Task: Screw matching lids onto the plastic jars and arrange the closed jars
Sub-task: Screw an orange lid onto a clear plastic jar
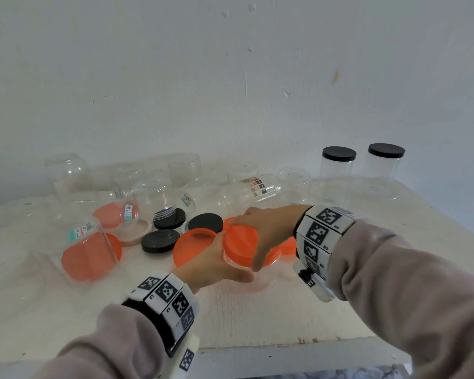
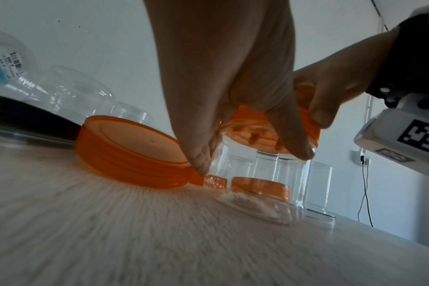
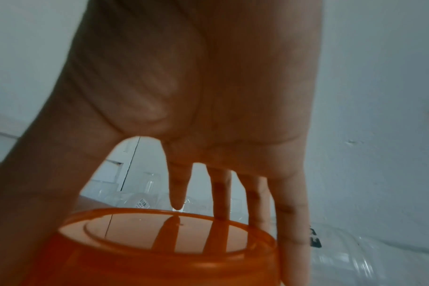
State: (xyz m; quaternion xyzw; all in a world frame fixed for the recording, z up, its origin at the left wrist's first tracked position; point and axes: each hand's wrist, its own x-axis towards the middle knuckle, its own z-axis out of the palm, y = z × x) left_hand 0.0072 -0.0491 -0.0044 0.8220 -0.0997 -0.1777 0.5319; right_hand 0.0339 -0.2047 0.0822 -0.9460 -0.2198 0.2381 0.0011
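A clear plastic jar (image 1: 257,277) (image 2: 265,178) stands on the white table, with an orange lid (image 1: 244,246) (image 3: 159,241) on its mouth. My left hand (image 1: 219,265) (image 2: 235,120) grips the jar's body from the near left, thumb and fingers wrapped round it. My right hand (image 1: 266,228) (image 3: 184,174) comes from the right and grips the orange lid from above, thumb on the near rim and fingers over the far rim. The jar's neck under the lid is hidden by both hands.
Loose orange lids (image 1: 195,246) and black lids (image 1: 160,240) lie left of the hands among several open clear jars (image 1: 91,250). Two closed jars with black lids (image 1: 339,170) stand at the back right. The table's front edge (image 1: 285,348) runs just below my wrists.
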